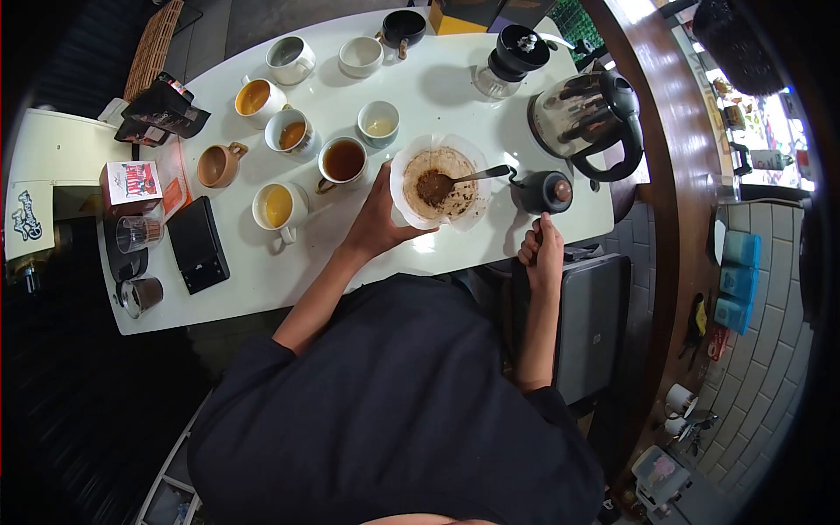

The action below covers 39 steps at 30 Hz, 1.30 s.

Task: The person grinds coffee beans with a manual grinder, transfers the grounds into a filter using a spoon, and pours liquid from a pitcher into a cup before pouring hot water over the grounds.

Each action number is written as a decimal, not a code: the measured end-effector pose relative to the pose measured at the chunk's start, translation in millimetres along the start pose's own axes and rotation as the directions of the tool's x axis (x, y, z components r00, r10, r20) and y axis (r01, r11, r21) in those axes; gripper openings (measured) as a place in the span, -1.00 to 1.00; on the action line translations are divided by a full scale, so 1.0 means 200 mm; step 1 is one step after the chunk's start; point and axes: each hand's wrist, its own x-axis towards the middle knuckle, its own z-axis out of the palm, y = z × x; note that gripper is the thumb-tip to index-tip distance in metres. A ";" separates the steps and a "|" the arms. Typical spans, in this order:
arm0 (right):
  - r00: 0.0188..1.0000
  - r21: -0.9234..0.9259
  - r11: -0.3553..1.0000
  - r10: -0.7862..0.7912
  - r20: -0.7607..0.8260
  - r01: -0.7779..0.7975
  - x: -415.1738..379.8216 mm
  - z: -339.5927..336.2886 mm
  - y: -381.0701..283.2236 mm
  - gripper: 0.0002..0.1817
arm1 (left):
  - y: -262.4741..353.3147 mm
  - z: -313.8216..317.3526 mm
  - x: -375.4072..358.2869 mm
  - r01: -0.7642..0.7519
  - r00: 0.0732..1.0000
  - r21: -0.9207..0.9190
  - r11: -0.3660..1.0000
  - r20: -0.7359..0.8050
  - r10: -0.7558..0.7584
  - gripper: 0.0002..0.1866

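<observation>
A paper filter (411,197) with wet brown coffee grounds (432,187) sits in a dripper, and my left hand (382,219) is wrapped round its lower left side. A metal spoon (477,175) with a dark handle rests in the grounds. Beside it stands a small black gooseneck kettle (549,192) with a brown lid knob. My right hand (543,254) is at the kettle's near side, fingers curled and the index finger at its handle. Cups stand left of the filter, among them a cup of dark tea-coloured liquid (344,161) and a cup of yellow liquid (276,206).
A large steel electric kettle (573,114) stands at the right, near a black grinder (518,54). A black scale (199,245), small glasses (140,296) and a red-and-white box (131,184) are at the left. Several more cups are along the back.
</observation>
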 end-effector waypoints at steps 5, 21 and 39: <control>0.997 -0.040 0.998 -0.045 0.062 0.048 -0.15 0.07 -0.17 -0.62 | 0.04 0.02 0.03 0.036 0.999 -0.158 0.987 0.002 -0.037 0.02; 0.938 -0.264 0.903 -0.300 0.174 0.338 -0.37 0.33 -0.51 -0.67 | -0.02 0.04 0.02 -0.022 1.000 -0.151 0.988 -0.019 0.019 -0.22; 0.881 -0.364 0.803 -0.421 0.215 0.472 -0.36 0.35 -0.50 -0.68 | -0.07 0.06 0.01 0.017 1.000 -0.158 0.987 0.022 -0.014 -0.03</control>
